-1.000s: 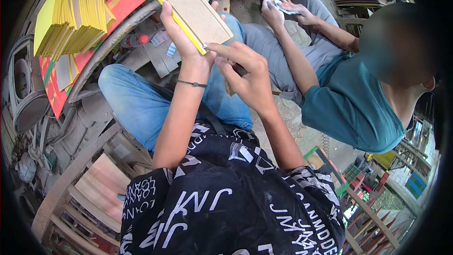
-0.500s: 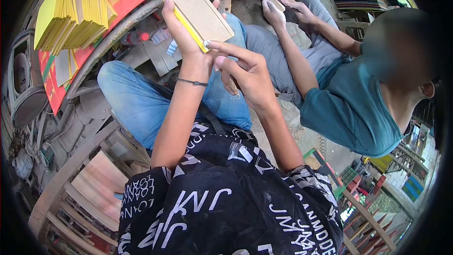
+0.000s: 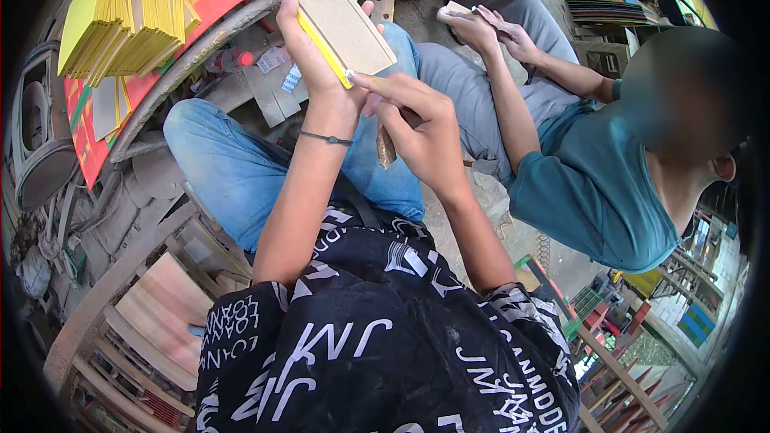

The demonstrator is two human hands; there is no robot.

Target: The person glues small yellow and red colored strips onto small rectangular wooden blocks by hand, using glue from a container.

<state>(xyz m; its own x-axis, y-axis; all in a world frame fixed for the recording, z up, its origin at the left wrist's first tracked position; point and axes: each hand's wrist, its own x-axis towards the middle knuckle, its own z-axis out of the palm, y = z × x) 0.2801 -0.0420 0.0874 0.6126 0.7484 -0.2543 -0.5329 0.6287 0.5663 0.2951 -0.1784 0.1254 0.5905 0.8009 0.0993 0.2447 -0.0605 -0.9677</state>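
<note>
Right hand (image 3: pixel 423 118), centre: I am seeing its index finger touching the lower corner of the yellow-edged panel (image 3: pixel 345 26), its other fingers curling around a brown piece (image 3: pixel 386 151), which is showing more than before. Left hand (image 3: pixel 316 70), 11 o'clock: it is spreading to the panel's width and gripping both long edges; I am judging the panel light, stiff, best held there. Co-worker's hands (image 3: pixel 476 32), 1 o'clock: they are now tilting differently.
</note>
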